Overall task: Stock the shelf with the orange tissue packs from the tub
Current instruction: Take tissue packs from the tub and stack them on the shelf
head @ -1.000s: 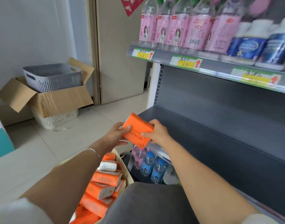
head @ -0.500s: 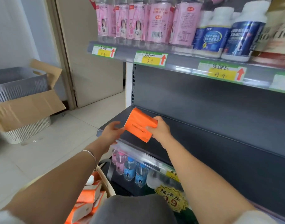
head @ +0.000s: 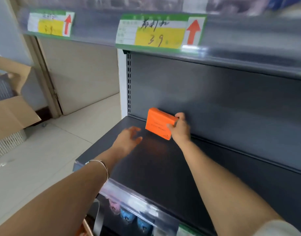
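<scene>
An orange tissue pack (head: pixel 159 122) stands on edge near the back left corner of the dark grey shelf (head: pixel 154 167), close to the rear panel. My right hand (head: pixel 179 128) grips its right end, thumb on the front face and fingers behind. My left hand (head: pixel 128 138) hovers over the shelf just left of the pack, fingers relaxed, touching nothing; it is blurred. A sliver of the tub (head: pixel 86 227) shows at the bottom edge, mostly hidden by my left arm.
The shelf above (head: pixel 214 53) hangs low, with green and yellow price tags (head: pixel 160 31) on its front rail. Bottles (head: pixel 127 217) sit on the shelf below. A cardboard box (head: pixel 8 113) holding a grey basket stands on the tiled floor at the left.
The pack has travelled from the shelf's front edge to its back left corner in my right hand. My left hand has let go of it. The view has moved closer to the shelf.
</scene>
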A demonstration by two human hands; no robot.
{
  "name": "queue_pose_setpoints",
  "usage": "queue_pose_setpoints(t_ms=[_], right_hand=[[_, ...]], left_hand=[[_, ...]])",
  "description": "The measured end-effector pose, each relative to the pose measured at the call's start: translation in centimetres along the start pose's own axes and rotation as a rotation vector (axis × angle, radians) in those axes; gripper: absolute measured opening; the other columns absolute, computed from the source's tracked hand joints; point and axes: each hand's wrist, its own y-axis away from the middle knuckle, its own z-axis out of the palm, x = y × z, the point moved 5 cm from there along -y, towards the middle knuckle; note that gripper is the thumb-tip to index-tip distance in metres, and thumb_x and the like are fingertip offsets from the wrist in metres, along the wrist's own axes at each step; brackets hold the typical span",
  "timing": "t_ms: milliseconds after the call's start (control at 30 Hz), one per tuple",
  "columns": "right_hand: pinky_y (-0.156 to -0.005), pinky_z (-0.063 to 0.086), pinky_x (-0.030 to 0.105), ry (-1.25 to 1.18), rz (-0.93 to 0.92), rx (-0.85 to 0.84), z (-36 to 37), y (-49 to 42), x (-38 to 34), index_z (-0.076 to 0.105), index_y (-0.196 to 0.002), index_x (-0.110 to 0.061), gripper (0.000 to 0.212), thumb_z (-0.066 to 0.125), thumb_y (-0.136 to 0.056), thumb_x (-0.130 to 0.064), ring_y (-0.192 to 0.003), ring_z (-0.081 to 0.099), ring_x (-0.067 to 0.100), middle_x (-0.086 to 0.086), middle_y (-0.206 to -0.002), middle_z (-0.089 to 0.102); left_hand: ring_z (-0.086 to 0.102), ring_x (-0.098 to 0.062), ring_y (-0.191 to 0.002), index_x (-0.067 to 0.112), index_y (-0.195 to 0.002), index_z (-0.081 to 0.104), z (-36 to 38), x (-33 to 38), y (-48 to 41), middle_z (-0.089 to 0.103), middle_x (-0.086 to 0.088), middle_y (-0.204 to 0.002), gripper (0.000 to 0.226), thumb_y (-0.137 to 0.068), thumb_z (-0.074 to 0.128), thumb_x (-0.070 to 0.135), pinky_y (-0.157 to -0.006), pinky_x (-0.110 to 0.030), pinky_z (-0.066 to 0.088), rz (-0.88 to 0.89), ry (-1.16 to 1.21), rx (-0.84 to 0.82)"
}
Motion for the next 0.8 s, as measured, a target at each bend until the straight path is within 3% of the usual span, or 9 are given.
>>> queue_pose_setpoints(t_ms=[167,333,567,667,800], right_hand=[[-0.086,0.044,0.038,0.06,-0.048,0.018,1.3,-3.2,0.7,0.048,-0.115,-0.007,0.033,0.062,-0.086,-0.007,-0.104,0.058,0.034,0.015,-0.115,0.059],[-0.092,0.044,0.042,0.155,-0.003,0.114,1.3,-4.3,1.5,0.047,-0.129,-0.017,0.043,0.062,-0.089,-0.015,-0.109,0.055,0.041,0.015,-0.128,0.042],[-0.091,0.046,0.043,0.212,0.029,0.17,1.1,-2.6,2.1,0.034,-0.141,-0.021,0.061,0.065,-0.088,-0.018,-0.121,0.047,0.039,0.012,-0.138,0.033],[-0.082,0.047,0.039,0.201,0.008,0.21,0.3,-1.1,2.0,0.045,-0.127,-0.015,0.045,0.066,-0.088,-0.02,-0.116,0.05,0.039,0.013,-0.132,0.037],[-0.076,0.045,0.035,0.185,-0.044,0.124,0.1,1.4,1.6,0.051,-0.114,-0.012,0.031,0.064,-0.088,-0.022,-0.107,0.054,0.037,0.012,-0.125,0.041]], left_hand=[[0.054,-0.022,-0.114,0.015,-0.128,0.053,0.9,-1.0,-2.4,0.053,-0.007,-0.128,0.037,-0.092,0.056,0.017,-0.099,-0.031,0.043,0.032,-0.1,-0.025],[0.049,-0.023,-0.122,0.018,-0.127,0.054,1.8,-1.8,-3.2,0.056,-0.004,-0.127,0.035,-0.092,0.057,0.02,-0.105,-0.036,0.039,0.064,-0.138,-0.055],[0.053,-0.022,-0.115,0.02,-0.123,0.057,1.4,-3.0,-2.3,0.055,-0.003,-0.124,0.031,-0.092,0.056,0.021,-0.101,-0.035,0.041,0.055,-0.152,-0.033],[0.055,-0.024,-0.113,0.021,-0.119,0.06,0.6,-3.2,-1.3,0.056,-0.004,-0.122,0.027,-0.091,0.056,0.02,-0.101,-0.038,0.042,0.052,-0.157,-0.019],[0.055,-0.025,-0.113,0.022,-0.114,0.063,-1.2,-3.7,1.0,0.058,-0.002,-0.121,0.025,-0.091,0.055,0.019,-0.1,-0.042,0.044,0.032,-0.158,-0.006]])
